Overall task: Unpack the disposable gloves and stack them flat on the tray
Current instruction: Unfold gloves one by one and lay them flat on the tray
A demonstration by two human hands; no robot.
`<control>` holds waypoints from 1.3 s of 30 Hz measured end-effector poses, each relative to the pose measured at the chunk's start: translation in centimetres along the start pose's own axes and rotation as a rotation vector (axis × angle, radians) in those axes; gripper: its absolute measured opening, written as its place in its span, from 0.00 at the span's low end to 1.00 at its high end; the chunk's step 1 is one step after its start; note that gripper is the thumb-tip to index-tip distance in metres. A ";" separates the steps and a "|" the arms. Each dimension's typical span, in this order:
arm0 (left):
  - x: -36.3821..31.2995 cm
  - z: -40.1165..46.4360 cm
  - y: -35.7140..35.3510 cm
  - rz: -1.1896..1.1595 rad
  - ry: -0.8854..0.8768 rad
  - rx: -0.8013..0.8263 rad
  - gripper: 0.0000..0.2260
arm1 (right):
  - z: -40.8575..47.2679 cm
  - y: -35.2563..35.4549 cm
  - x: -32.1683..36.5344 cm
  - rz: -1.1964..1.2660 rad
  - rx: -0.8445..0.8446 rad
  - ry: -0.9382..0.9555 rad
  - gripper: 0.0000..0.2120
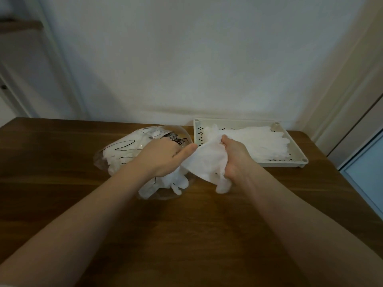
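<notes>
A clear plastic bag (122,150) with black print lies on the wooden table, and loose white disposable gloves (167,183) spill from its near end. Between my hands hangs one white glove (207,160), held above the table just right of the bag. My left hand (163,156) pinches its left edge with thumb and fingers. My right hand (234,156) grips its right side, fingers curled into the material. A cream perforated tray (298,150) stands at the back right with a flat pile of white gloves (261,141) in it.
The table (186,235) runs against a white wall. Its right edge lies just beyond the tray, with a pale door or cabinet (364,172) past it. A white cabinet (18,79) stands at the back left.
</notes>
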State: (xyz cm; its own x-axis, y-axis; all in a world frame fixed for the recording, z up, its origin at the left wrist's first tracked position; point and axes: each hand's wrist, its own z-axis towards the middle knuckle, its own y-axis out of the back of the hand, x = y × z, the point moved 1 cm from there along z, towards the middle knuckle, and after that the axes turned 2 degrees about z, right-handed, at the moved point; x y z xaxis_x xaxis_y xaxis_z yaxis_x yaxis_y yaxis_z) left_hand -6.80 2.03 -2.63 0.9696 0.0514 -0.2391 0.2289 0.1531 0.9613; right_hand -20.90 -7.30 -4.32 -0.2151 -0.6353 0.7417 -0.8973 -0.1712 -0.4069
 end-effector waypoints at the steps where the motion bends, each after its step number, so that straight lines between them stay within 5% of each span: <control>1: 0.1 0.1 -0.1 0.016 0.004 0.012 0.41 | 0.0 0.2 0.1 -0.004 0.002 -0.003 0.19; 5: -0.6 0.2 -0.3 -0.001 0.043 0.120 0.21 | -0.2 1.3 0.8 0.043 0.085 -0.023 0.15; 16: -0.1 0.5 -0.6 -0.304 0.077 -0.058 0.22 | -1.2 4.1 2.9 0.028 0.025 0.047 0.17; 19: -0.5 0.2 -0.2 -0.552 0.024 -0.031 0.11 | -0.8 4.2 2.8 0.076 -0.033 0.030 0.16; 21: -0.7 0.1 0.1 -0.506 -0.004 0.020 0.07 | -0.5 4.3 2.8 0.129 -0.037 0.040 0.14; 26: -1.0 0.2 -0.4 -0.005 -0.013 0.229 0.13 | -0.7 4.2 3.7 0.275 -0.015 0.083 0.11; 31: -1.0 0.8 -2.4 0.457 0.108 0.390 0.16 | -1.9 3.2 5.0 0.433 0.178 0.157 0.10; 35: -0.3 0.6 -2.7 0.370 0.123 0.394 0.24 | -3.2 3.1 5.8 0.581 0.316 0.231 0.10; 39: -2.1 0.4 -0.5 0.103 -0.019 0.231 0.29 | -3.8 3.3 5.4 0.374 0.356 0.310 0.07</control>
State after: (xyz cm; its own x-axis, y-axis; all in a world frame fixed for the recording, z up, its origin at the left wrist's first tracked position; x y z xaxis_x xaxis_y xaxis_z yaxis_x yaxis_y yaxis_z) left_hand -8.87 1.43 -2.52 0.9897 0.0364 -0.1382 0.1408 -0.0817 0.9867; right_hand -26.46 -8.40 0.43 -0.6417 -0.4607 0.6132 -0.5667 -0.2540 -0.7838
